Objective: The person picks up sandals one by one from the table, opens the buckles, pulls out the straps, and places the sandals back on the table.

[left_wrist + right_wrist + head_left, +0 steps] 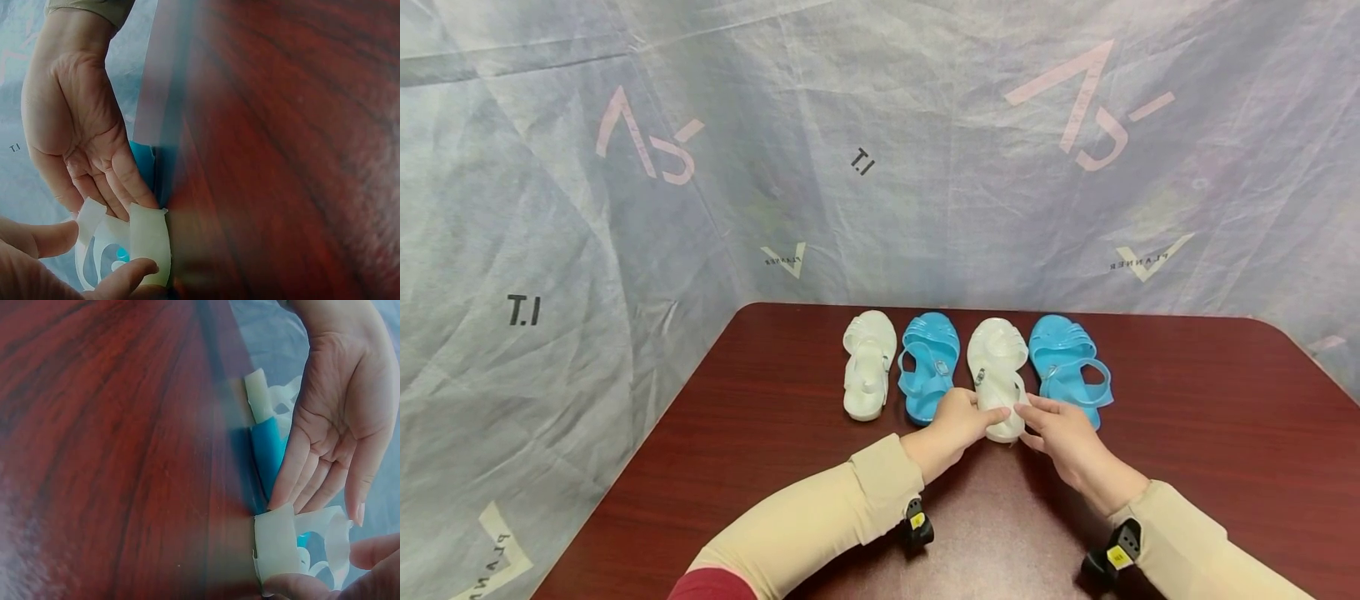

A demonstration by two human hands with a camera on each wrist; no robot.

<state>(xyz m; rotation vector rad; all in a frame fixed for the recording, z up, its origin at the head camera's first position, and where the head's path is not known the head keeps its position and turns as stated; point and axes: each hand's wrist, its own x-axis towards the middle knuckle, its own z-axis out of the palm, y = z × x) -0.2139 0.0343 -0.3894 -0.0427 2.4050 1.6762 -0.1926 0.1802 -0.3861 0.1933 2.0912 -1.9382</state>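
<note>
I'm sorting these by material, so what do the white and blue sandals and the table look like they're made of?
The white sandal that both hands hold looks like soft moulded plastic or jelly rubber: milky, slightly translucent, with thin straps. The blue sandals look the same, glossy with highlights. The table shows a dark red wood grain with a sheen, possibly laminate or varnished wood.

left hand: bare, no rings | right hand: bare, no rings | sleeves: long, beige, snug to the wrists | red cloth edge showed under the left sleeve | wrist cameras: small, black, each bearing a yellow tag
</note>
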